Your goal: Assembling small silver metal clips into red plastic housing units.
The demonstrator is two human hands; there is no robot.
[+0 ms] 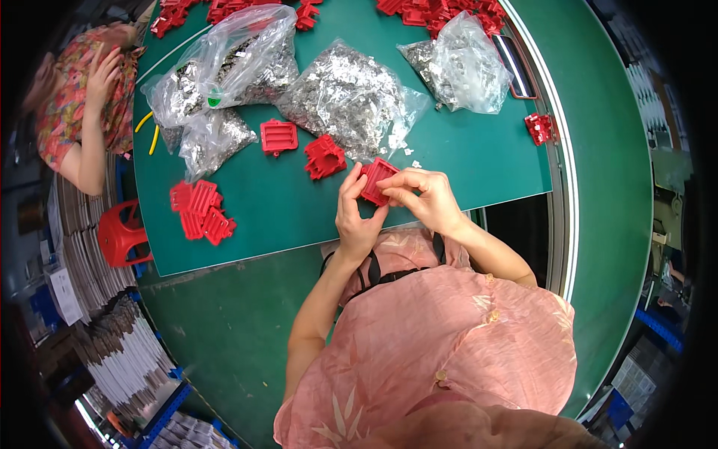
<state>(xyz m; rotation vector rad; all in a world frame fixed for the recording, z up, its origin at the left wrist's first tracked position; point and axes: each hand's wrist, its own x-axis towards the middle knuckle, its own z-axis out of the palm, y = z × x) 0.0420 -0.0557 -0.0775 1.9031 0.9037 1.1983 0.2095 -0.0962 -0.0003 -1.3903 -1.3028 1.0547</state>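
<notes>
Looking down now through the head view onto a green desk (299, 224), and straight to its near edge: holding a red frame (376, 176) in the left hand (357, 221), fingers half curled along its left side, thumb opposed below. In over the right side of the red frame with the right hand (432, 198), thumb and fingertips drawn close together against it; cannot tell whether pinching some tiny piece there. Just beyond, on to a clear bag (348, 90) full of small silvery parts, with a few loose bits (416, 164) beside it. Over to the left of that, past a second bulging bag (277, 71) and a smaller bag (213, 142), then across to a fourth bag (464, 67) on the far right. Back toward the middle, down to a red holder (324, 157) close by the hands and a red tray (279, 138) lying flat; further left, to a cluster of red pieces (202, 211). Out past the left edge, to a red stool (123, 233) and a co-worker (67, 112) in flowered clothing.
</notes>
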